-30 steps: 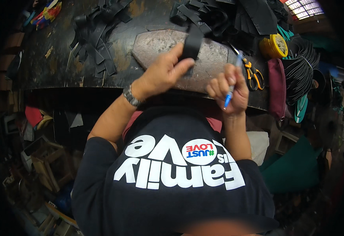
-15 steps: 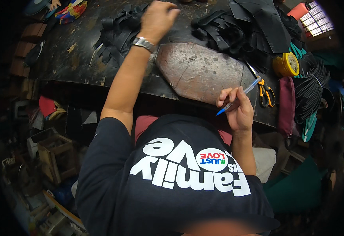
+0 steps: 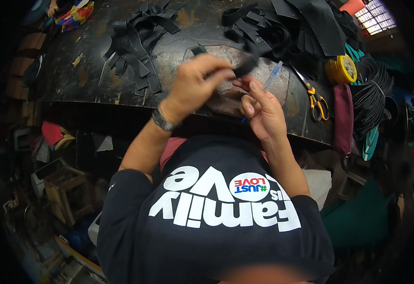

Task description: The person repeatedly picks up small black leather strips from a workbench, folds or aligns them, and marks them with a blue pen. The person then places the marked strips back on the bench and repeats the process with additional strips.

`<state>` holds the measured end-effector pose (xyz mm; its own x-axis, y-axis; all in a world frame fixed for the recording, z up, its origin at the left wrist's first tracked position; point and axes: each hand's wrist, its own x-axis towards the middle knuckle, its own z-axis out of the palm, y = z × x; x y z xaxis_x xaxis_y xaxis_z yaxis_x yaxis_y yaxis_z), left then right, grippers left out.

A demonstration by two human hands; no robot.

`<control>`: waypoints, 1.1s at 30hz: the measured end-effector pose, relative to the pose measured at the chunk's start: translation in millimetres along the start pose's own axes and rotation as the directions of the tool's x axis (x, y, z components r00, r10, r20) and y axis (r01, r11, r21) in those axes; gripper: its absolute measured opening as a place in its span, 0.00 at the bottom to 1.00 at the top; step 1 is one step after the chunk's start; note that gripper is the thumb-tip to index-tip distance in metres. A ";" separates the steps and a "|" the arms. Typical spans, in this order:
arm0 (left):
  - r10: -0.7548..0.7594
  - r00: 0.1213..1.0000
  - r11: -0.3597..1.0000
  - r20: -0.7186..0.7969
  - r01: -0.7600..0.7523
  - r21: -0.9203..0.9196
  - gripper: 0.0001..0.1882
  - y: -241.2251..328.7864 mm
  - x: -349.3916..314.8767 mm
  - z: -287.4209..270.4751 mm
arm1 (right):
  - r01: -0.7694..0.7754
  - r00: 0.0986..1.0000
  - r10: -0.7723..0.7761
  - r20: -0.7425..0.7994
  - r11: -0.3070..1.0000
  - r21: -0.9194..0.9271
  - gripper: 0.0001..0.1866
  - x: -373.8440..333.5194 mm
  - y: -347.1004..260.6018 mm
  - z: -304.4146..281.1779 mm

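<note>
**Strip up over the board, pen tucked in the right hand**

Here's the board (image 3: 223, 100), lying at the near edge of the table (image 3: 81, 83), squarely in front of the person, a spot likely chosen so both hands can work above it. And above its far half, bowed and blurred, is the black strip (image 3: 249, 60)!

Look at the left hand (image 3: 200, 83): thumb and fingers drawn in tight, hardly a gap, pinching the strip's near end. The right hand (image 3: 263, 106) comes close alongside, over the board's right half, thumb and forefinger only narrowly apart beside the left fingertips. Touching the strip? Too blurred; I cannot tell. What it certainly has is the pen (image 3: 273, 77), slung slantwise through the curled fingers, clear barrel over the board, blue tip down by the board's near edge. Neat trick: tucked that way, it seems to leave the thumb and forefinger free.

Around the board, left heap (image 3: 143, 47) to its left, right heap (image 3: 259, 35) beyond it to the right, apparently split to spare the middle. Scissors (image 3: 312, 93) right of the board, orange handles towards the person, handy for a grab by the look of it. Past them, further right, the yellow tub (image 3: 335, 71) and maroon pouch (image 3: 343, 118).
</note>
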<state>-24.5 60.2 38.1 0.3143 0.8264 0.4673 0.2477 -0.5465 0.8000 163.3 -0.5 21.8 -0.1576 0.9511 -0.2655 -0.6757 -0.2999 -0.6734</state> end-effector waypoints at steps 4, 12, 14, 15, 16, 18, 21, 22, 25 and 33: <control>-0.013 0.990 1.000 -0.142 0.010 -0.021 0.06 18.5 -28.4 26.1 | 0.031 0.999 -0.032 0.018 0.997 0.077 0.05 5.1 5.5 -4.8; -0.544 0.747 0.568 0.383 0.663 -0.488 0.23 20.0 -75.7 41.7 | 0.145 0.989 -0.136 0.062 0.975 -0.169 0.07 -16.4 -8.9 -2.4; -0.566 0.736 0.357 0.372 0.626 -0.694 0.20 14.8 -78.2 48.0 | 0.183 0.980 -0.162 0.115 0.961 -0.206 0.09 -20.7 -9.9 1.2; -0.567 0.732 0.232 0.378 0.582 -0.779 0.18 12.4 -78.9 49.6 | 0.198 0.975 -0.165 0.148 0.950 -0.242 0.09 -23.3 -10.8 2.3; -0.559 0.746 0.294 0.361 0.586 -0.755 0.16 10.0 -78.9 50.4 | 0.220 0.966 -0.172 0.193 0.940 -0.261 0.10 -25.3 -11.4 2.9; -0.499 0.809 0.412 0.310 0.536 -0.737 0.13 6.4 -79.0 49.3 | 0.250 0.965 -0.173 0.199 0.839 -0.483 0.06 -31.7 -15.8 2.5; -0.463 0.856 0.418 0.232 0.442 -0.794 0.10 3.4 -78.5 50.5 | 0.522 0.852 -0.343 0.396 0.487 -0.700 0.06 -34.5 -17.7 3.6; -0.453 0.870 0.418 0.194 0.400 -0.816 0.10 2.8 -78.6 51.6 | 0.529 0.844 -0.354 0.403 0.425 -0.734 0.07 -36.7 -17.9 4.1; -0.424 0.877 0.332 0.227 0.384 -0.862 0.09 0.7 -79.5 52.9 | 0.521 0.829 -0.390 0.402 0.272 -0.809 0.09 -45.8 -18.3 4.8; -0.374 0.883 0.329 0.283 0.412 -0.850 0.13 2.5 -81.7 52.8 | 0.532 0.813 -0.472 0.340 0.366 -0.764 0.11 -48.8 -8.0 -1.7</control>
<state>-1.1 -15.9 -17.9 0.4445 0.8958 0.0065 -0.5679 0.2762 0.7754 177.6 -44.7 39.0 -0.0542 0.9401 0.3366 0.2194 0.3401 -0.9145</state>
